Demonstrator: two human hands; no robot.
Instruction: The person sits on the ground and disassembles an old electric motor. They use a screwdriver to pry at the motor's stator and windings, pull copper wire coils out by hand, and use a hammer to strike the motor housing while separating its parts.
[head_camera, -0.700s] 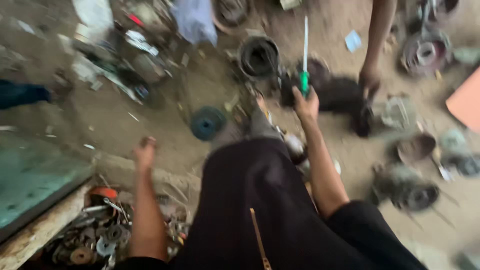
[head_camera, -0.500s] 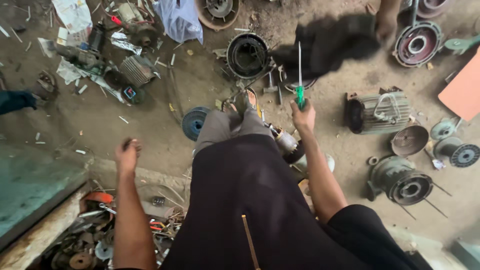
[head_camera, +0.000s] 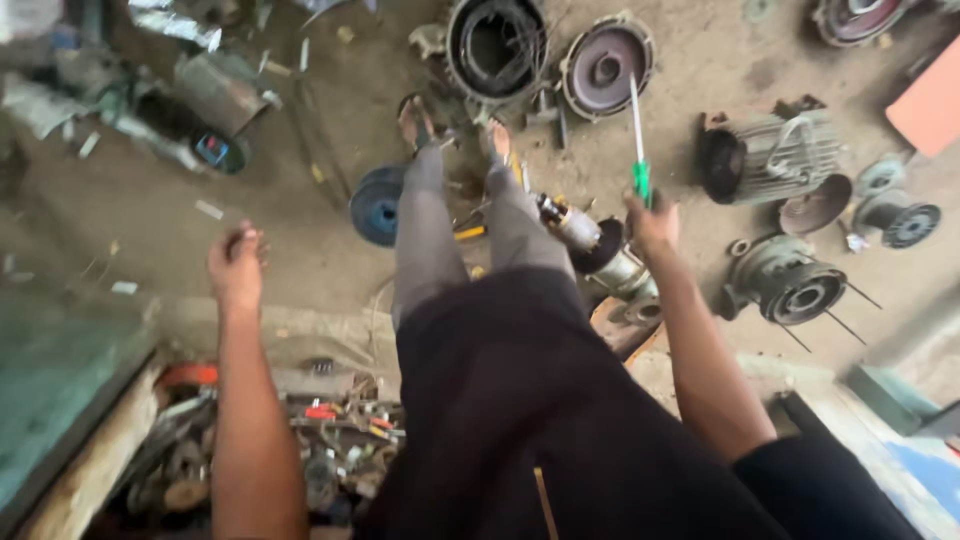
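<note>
Both hands hang over the dirt floor (head_camera: 300, 170): right hand (head_camera: 652, 222) fingers gripping a green-handled screwdriver (head_camera: 638, 150) (blade up), left hand (head_camera: 236, 265) fingers loosely curled, holding nothing, above scattered motor housings (head_camera: 497, 45).

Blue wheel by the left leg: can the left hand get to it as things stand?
Probably yes. The left hand is empty and hangs over bare dirt floor, with nothing between it and the blue wheel. The person stands above it, so it would likely take a bend down.
</note>
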